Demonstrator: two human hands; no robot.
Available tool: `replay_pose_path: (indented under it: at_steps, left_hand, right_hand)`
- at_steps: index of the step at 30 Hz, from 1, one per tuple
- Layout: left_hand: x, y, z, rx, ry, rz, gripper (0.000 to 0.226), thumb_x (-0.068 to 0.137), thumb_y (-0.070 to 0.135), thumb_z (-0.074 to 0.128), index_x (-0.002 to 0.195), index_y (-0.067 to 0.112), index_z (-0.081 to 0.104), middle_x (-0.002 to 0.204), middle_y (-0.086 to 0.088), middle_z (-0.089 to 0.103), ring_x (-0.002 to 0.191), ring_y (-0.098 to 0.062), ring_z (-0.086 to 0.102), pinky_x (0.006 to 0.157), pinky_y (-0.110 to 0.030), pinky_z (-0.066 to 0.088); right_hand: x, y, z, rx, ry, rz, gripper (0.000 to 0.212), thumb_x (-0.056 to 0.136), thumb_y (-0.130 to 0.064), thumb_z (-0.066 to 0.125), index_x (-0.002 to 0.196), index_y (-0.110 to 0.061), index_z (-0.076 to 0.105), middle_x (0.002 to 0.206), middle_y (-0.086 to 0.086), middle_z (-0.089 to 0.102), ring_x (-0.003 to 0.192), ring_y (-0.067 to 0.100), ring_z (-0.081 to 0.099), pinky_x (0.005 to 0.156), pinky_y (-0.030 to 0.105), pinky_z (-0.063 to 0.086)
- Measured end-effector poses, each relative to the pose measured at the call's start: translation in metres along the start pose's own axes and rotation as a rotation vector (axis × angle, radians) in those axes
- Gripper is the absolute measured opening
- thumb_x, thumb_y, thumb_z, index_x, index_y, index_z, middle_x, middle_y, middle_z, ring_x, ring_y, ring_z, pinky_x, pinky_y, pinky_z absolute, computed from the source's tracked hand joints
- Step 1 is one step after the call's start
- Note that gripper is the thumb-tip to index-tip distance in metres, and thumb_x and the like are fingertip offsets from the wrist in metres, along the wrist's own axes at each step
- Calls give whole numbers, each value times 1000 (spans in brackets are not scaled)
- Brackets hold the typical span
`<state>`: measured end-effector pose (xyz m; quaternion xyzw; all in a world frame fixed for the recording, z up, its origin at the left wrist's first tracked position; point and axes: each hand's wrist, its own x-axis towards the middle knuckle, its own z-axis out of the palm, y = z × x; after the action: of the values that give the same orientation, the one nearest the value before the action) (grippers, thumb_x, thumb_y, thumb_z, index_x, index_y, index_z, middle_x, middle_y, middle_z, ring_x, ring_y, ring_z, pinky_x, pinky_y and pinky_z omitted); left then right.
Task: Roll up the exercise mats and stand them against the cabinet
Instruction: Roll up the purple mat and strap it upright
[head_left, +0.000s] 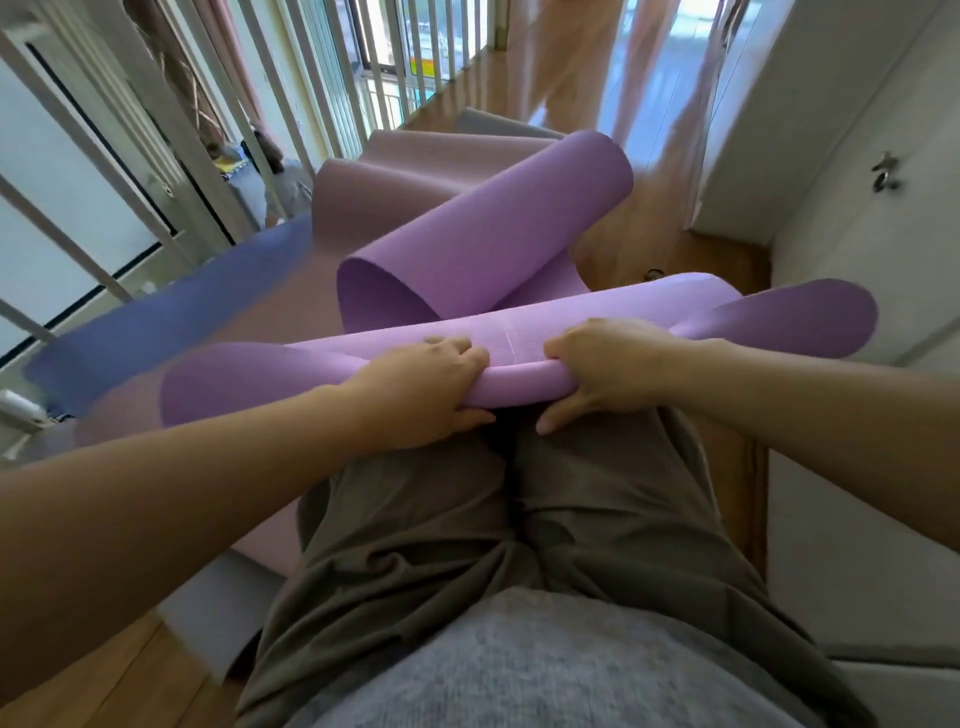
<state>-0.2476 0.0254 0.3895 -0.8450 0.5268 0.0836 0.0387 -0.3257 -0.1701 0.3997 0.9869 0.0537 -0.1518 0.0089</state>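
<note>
Both hands hold one purple exercise mat (514, 353) just left of the white cabinet (831, 156). The rolled edge they hold runs crosswise towards the cabinet, and its right end rises slightly and comes nearest the cabinet front. The left hand (421, 389) and right hand (608, 364) grip this roll side by side, a little apart, with fingers curled over the top and thumbs beneath. Past the roll, a loose curl (483, 234) of the same mat has its axis slanted, the far open end towards the cabinet. One blue mat (171, 317), blurred, lies farther from the cabinet. One grey mat (208, 608) lies flat, well away from the cabinet. I cannot tell whether the mauve sheet (415, 171) is a separate mat.
</note>
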Motion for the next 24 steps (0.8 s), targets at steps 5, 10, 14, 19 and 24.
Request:
replay_pose_path:
  at_steps: [5, 10, 14, 19, 24]
  left_hand:
    - [-4, -8, 7, 232, 452, 115, 23, 76, 21, 76, 86, 8, 59, 79, -12, 63, 64, -30, 60, 59, -35, 48]
    - [-4, -2, 41, 197, 348, 94, 37, 79, 47, 63, 84, 10, 60, 80, -12, 60, 64, -32, 60, 59, -37, 48]
    - [-15, 10, 52, 64, 336, 50, 45, 92, 48, 33, 95, 15, 63, 87, -8, 61, 72, -30, 59, 64, -38, 49]
    - [-27, 12, 60, 8, 420, 89, 37, 89, 41, 40, 96, 14, 63, 86, -7, 62, 70, -28, 61, 63, -35, 50]
    - [-39, 10, 64, -222, 413, 57, 37, 90, 44, 44, 99, 16, 66, 92, 0, 64, 81, -21, 62, 71, -27, 45]
  right_hand:
    - [-11, 2, 9, 83, 286, -70, 64, 66, -76, 53, 94, -20, 41, 92, -7, 45, 79, 14, 41, 68, 27, 31]
    - [-11, 3, 51, 180, 417, -120, 60, 76, -72, 49, 92, -14, 50, 90, 2, 56, 75, 13, 39, 67, 26, 32]
    - [-21, 2, 71, 372, 377, -94, 42, 78, -49, 71, 95, -17, 50, 93, -5, 53, 77, 9, 43, 69, 21, 41]
    - [-30, 17, 71, 392, 415, -199, 36, 77, -41, 76, 94, -14, 60, 92, -1, 61, 77, 7, 48, 68, 9, 39]
    - [-40, 9, 91, 391, 625, -183, 40, 83, -53, 58, 81, -13, 64, 81, 0, 63, 72, 11, 51, 61, 24, 49]
